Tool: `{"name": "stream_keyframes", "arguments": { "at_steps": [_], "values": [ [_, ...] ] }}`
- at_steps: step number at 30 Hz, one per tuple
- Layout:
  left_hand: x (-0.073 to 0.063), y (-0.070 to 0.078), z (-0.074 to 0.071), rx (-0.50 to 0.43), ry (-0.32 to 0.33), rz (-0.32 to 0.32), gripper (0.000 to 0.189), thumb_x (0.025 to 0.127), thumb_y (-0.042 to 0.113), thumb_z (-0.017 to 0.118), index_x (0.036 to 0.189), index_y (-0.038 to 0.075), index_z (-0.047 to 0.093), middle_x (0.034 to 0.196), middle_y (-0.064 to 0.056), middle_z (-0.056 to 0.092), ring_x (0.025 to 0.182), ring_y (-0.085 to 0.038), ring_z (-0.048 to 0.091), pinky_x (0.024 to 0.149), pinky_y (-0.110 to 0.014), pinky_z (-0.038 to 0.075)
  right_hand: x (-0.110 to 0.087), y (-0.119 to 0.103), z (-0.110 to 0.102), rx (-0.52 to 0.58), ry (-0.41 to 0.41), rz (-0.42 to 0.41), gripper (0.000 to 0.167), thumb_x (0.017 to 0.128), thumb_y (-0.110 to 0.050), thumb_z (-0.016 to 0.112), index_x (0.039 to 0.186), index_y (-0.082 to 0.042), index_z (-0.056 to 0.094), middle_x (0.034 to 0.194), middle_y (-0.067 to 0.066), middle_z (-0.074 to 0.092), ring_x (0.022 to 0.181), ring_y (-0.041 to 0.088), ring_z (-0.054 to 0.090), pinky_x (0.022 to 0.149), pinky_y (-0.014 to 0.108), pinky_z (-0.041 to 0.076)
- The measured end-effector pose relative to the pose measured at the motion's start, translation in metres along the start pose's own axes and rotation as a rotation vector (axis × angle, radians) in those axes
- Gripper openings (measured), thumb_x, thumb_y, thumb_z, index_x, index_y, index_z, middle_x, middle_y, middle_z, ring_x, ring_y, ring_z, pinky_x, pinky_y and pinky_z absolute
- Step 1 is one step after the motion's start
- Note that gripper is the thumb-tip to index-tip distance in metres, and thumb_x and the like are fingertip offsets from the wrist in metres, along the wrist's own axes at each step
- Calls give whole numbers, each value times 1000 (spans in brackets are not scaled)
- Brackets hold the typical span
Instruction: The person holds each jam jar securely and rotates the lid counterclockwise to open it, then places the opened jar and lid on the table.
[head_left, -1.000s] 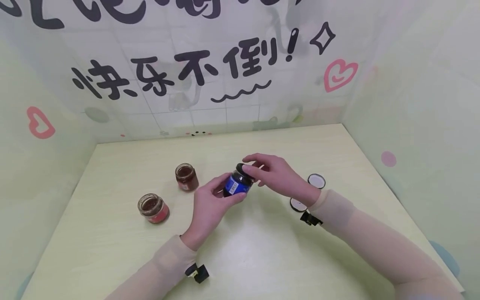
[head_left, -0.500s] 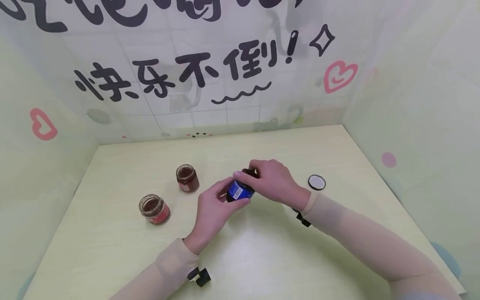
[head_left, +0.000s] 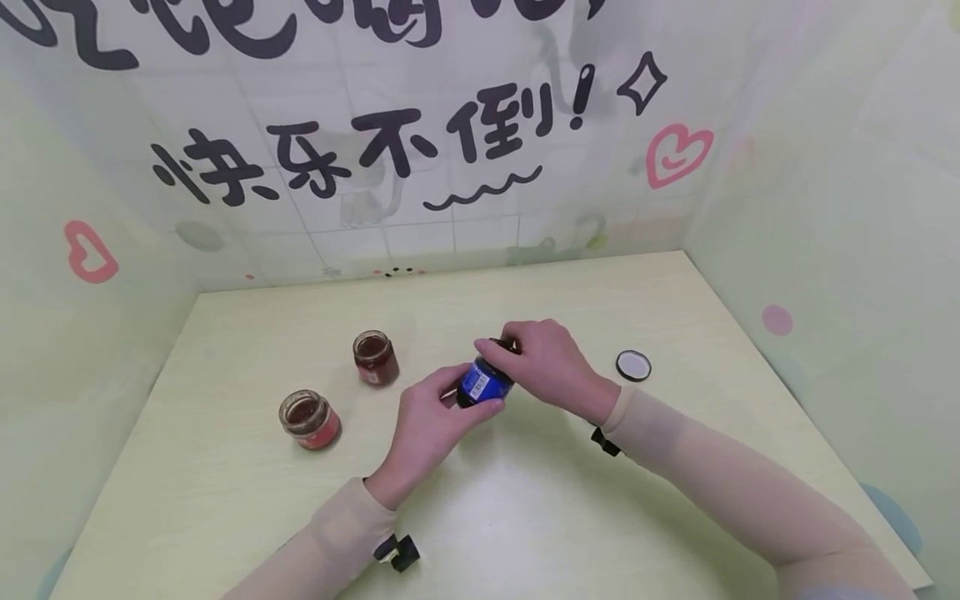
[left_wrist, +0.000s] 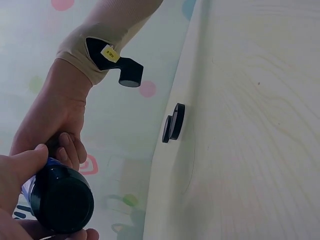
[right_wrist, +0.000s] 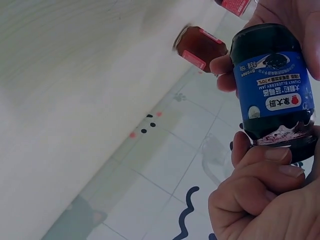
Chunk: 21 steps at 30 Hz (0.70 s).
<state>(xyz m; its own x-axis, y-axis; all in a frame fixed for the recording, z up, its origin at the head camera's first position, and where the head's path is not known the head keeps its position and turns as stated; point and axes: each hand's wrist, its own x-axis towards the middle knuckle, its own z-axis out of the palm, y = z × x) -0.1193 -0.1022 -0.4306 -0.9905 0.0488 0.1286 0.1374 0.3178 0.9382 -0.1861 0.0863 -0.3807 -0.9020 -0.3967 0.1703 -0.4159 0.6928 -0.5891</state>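
My left hand [head_left: 429, 421] grips a blueberry jam jar [head_left: 483, 383] with a blue label, tilted above the table. In the right wrist view the jam jar [right_wrist: 277, 85] shows dark contents and its printed label. My right hand [head_left: 553, 362] curls its fingers round the jar's black lid, which is mostly hidden by them. The left wrist view shows the dark base of the jam jar [left_wrist: 65, 200]. To the left stand two lidless jars of reddish-brown contents, a nearer jar [head_left: 311, 421] and a farther jar [head_left: 377, 360].
A removed lid [head_left: 633, 365] lies white side up on the table [head_left: 225, 500], right of the hands. Beside it, a second lid [left_wrist: 166, 129] shows in the left wrist view. Printed walls [head_left: 420, 233] enclose the table's back and sides.
My right hand has closed its fingers round the lid and dropped slightly nearer the jar. The jar has shifted a little right and down; its label stays towards the head view.
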Motion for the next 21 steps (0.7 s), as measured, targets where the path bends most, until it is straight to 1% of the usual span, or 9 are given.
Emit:
{"name": "stream_keyframes", "arguments": {
  "at_steps": [3,7,10,13,17,21],
  "values": [
    [-1,1,0,-3,-12,-22,67,71,52,89,127,20,69,117,5,68,108,-13,66,89,-37,56,0,-2,-1,0,8,5,52,95,-65,50,71,-21,63,58,-6,58,53,16,53,51,35,43],
    [-1,2,1,-11,-20,-33,65,69,47,92,123,20,70,112,5,70,101,-13,68,84,-35,57,-1,-3,1,-12,25,10,50,93,-67,52,73,-23,64,59,-8,58,54,15,53,51,35,42],
    [-1,3,0,-17,-20,-36,62,68,45,93,121,21,71,109,4,72,97,-14,68,80,-34,58,-3,-3,3,0,43,-3,46,91,-68,54,74,-26,64,58,-9,56,53,14,52,50,35,40],
    [-3,3,-1,-25,-18,-36,65,68,46,93,123,20,71,109,4,72,98,-14,68,79,-33,58,-4,-3,4,34,63,-37,43,90,-66,57,73,-27,64,55,-8,52,51,13,49,49,34,38],
    [-4,2,-3,-31,-18,-11,63,68,47,92,122,22,73,107,6,72,97,-14,68,78,-33,58,-5,0,5,85,98,-102,37,90,-61,62,72,-28,64,53,-9,48,50,11,46,48,32,35],
    [-4,2,-4,-40,-9,9,60,68,46,93,121,23,74,105,8,73,96,-14,68,78,-35,58,-6,2,7,153,126,-163,30,89,-55,67,74,-29,68,54,-12,51,50,9,47,49,31,36]
  ]
}}
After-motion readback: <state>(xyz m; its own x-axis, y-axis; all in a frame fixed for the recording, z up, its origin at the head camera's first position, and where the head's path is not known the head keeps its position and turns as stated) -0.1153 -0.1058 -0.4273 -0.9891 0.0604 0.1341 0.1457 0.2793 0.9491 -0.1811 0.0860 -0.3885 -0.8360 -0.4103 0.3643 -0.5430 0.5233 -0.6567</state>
